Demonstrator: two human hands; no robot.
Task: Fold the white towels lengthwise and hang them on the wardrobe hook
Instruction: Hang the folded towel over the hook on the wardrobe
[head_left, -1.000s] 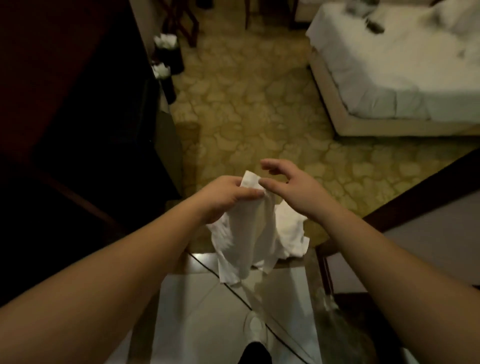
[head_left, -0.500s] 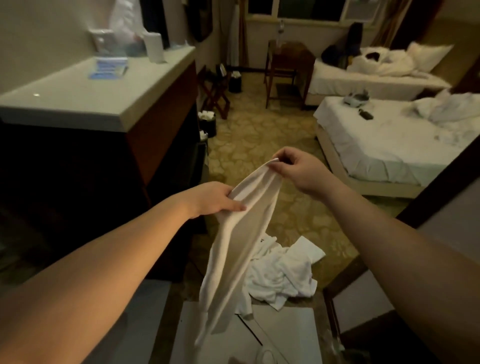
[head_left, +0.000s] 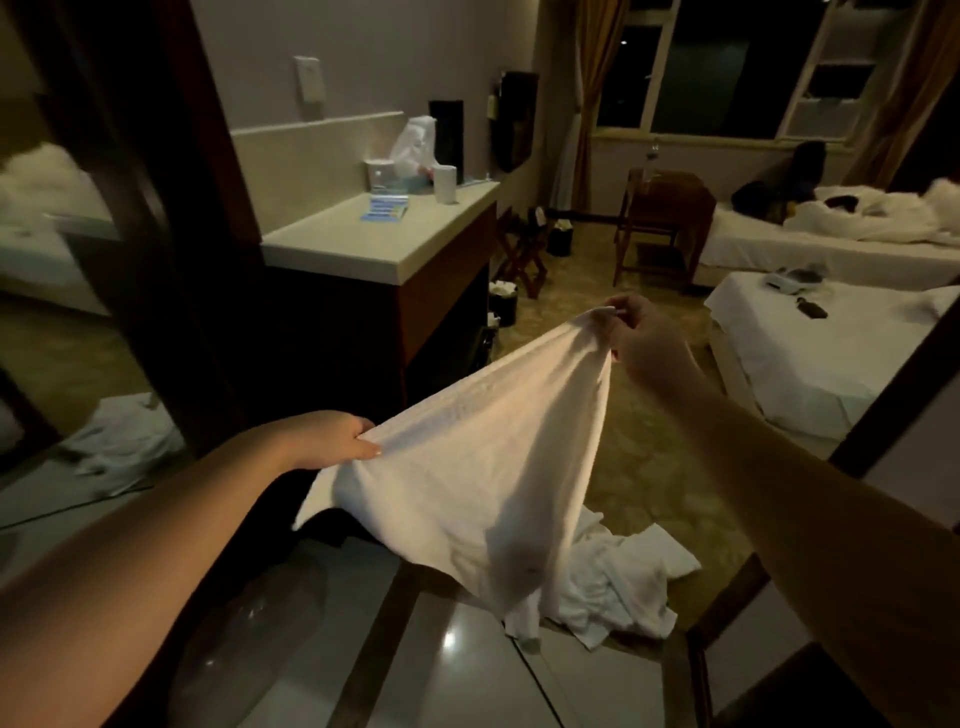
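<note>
White cloth fills the middle of the frame: one towel (head_left: 483, 457) is held up in the air and stretched out between two hands. The left hand (head_left: 332, 439), at the middle left, pinches one edge of the towel with its thumb and fingers curled on the cloth. The right hand (head_left: 641, 338), higher up and right of the middle, pinches the other top corner with its fingertips closed on it. Holding the two ends apart like this pulls the top edge straight, so the rest of the towel can hang down flat. That probably makes it easy to bring the sides together for a long fold. The fold does not look started yet, because the towel is still open and a bit baggy in the middle. More white towels (head_left: 618, 587) lie in a messy heap on the floor, at the lower middle of the frame, just behind the hanging one. They seem to be waiting for their turn. A dark wooden frame (head_left: 171, 218) stands tall at the upper left, maybe part of the wardrobe, but no hook shows. A pale counter (head_left: 374, 239) sits behind the hands, and a bed (head_left: 810, 353) is on the right.
</note>
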